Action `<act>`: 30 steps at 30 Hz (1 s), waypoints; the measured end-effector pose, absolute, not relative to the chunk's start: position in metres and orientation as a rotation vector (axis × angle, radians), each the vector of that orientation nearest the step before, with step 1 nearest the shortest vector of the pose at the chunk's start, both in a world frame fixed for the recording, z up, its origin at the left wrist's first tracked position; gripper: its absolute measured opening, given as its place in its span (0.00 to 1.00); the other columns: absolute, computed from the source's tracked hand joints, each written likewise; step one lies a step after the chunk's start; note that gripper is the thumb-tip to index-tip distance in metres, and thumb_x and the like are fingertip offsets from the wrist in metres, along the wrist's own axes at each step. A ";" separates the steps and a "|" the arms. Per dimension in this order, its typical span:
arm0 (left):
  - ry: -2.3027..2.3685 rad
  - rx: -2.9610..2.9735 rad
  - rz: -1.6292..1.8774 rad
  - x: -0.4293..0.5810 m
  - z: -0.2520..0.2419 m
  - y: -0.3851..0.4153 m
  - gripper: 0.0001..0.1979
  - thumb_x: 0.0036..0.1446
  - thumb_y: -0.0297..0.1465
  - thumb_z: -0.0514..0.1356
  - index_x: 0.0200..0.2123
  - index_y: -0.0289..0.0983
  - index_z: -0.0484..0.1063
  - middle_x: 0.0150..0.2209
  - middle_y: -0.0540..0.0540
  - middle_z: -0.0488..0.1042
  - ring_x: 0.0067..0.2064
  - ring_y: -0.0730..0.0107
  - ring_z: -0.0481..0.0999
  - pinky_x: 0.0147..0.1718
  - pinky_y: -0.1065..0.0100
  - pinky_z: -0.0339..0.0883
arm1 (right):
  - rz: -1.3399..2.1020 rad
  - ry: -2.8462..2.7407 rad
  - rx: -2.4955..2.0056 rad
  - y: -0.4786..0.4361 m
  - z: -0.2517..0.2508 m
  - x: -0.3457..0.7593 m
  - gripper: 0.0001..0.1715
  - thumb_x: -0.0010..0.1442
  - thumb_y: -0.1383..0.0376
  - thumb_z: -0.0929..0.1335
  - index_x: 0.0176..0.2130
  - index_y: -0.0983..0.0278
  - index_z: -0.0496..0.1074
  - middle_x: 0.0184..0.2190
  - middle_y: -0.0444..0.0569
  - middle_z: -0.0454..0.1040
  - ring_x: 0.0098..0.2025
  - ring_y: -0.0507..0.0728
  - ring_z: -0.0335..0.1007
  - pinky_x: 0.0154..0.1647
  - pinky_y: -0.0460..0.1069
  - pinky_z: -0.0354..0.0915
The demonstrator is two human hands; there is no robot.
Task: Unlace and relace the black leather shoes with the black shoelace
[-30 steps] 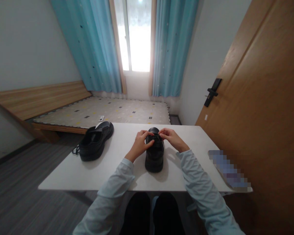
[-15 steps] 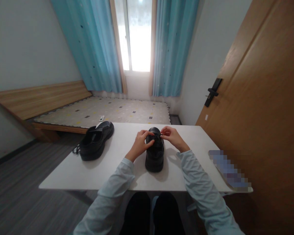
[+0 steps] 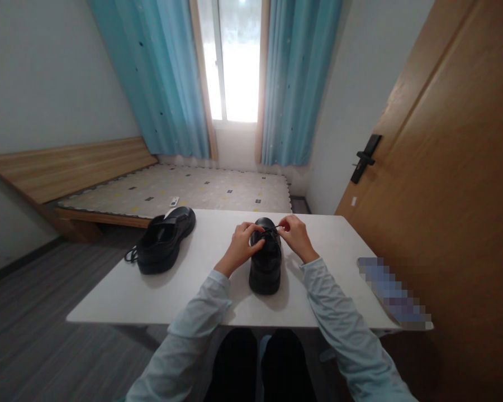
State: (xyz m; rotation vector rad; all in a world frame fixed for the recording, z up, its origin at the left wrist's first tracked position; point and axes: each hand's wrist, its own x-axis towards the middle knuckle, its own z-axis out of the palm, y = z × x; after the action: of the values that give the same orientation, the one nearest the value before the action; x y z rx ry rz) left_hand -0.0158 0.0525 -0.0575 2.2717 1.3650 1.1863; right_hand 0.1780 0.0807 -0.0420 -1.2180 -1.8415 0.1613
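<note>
A black leather shoe (image 3: 265, 263) stands on the white table (image 3: 201, 279) in front of me, toe pointing away. My left hand (image 3: 240, 245) rests against the shoe's left side near the laces, fingers curled and pinching a lace. My right hand (image 3: 293, 237) is beside the shoe's upper right, fingers pinched on a thin black lace (image 3: 272, 229) stretched out from the shoe. A second black shoe (image 3: 163, 241) lies further left on the table, its laces trailing off the table's edge.
A blurred flat object (image 3: 394, 293) lies at the table's right edge. A wooden door (image 3: 444, 167) with a black handle (image 3: 364, 158) stands close on the right. Beyond the table are a low bed (image 3: 171, 190) and a window with blue curtains (image 3: 289, 84).
My right hand has drawn slightly right and away from the shoe, pulling the lace taut. My left hand stays at the shoe's left side.
</note>
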 end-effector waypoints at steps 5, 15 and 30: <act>1.373 2.265 1.167 -0.016 -0.058 0.053 0.13 0.52 0.30 0.62 0.43 0.40 0.72 0.46 0.43 0.69 0.51 0.56 0.66 0.52 0.54 0.60 | 0.447 -1.672 -1.373 0.086 -0.046 0.180 0.07 0.48 0.63 0.66 0.23 0.63 0.68 0.24 0.47 0.71 0.26 0.53 0.63 0.33 0.49 0.60; 1.389 2.267 1.142 -0.016 -0.058 0.053 0.13 0.52 0.31 0.62 0.43 0.40 0.71 0.46 0.43 0.69 0.51 0.56 0.66 0.53 0.54 0.60 | 1.402 -1.261 -0.928 0.087 -0.045 0.183 0.15 0.43 0.58 0.73 0.23 0.65 0.67 0.20 0.44 0.72 0.25 0.50 0.68 0.31 0.47 0.65; 1.376 2.267 1.153 -0.016 -0.059 0.053 0.13 0.52 0.31 0.61 0.43 0.40 0.71 0.46 0.44 0.69 0.51 0.56 0.66 0.52 0.53 0.61 | 1.159 -1.299 -0.926 0.085 -0.041 0.180 0.06 0.40 0.68 0.69 0.25 0.66 0.73 0.22 0.43 0.73 0.22 0.49 0.65 0.27 0.47 0.66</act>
State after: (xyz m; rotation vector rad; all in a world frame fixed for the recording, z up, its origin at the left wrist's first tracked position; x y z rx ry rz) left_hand -0.0162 0.0531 -0.0588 2.2672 1.3760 1.1528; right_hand 0.1798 0.0854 -0.0408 -0.9264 -1.2994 1.1587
